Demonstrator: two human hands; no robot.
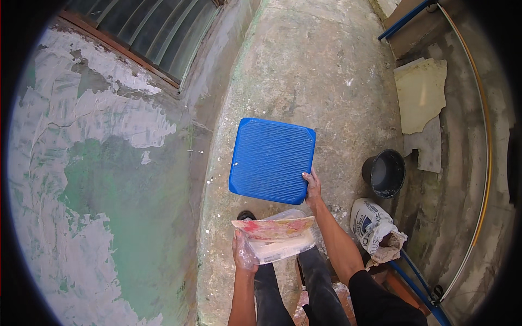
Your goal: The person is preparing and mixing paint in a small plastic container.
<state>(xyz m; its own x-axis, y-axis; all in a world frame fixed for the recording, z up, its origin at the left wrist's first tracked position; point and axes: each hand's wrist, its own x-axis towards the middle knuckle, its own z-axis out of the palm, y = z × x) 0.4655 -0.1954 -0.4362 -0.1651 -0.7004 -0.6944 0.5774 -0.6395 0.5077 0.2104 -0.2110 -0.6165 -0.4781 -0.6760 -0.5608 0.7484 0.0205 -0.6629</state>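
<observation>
My right hand (312, 189) grips the near right edge of a square blue plastic stool (273, 160), whose ridged top faces up. Close to my legs, my left hand (245, 252) is closed on the side of a clear plastic tub (272, 254) with whitish paste in it. A thin flat board (274, 227), stained red and yellow, lies across the tub, and the same hand's fingers reach its left end. The stool's legs are hidden beneath its top.
A wall (119, 185) with patchy white plaster over green stands at left, below a louvred window (152, 32). At right are a black bucket (384, 174), an opened white sack (375, 228), broken sheet pieces (421, 95) and a long curved pole (485, 141). Concrete floor (321, 65) stretches ahead.
</observation>
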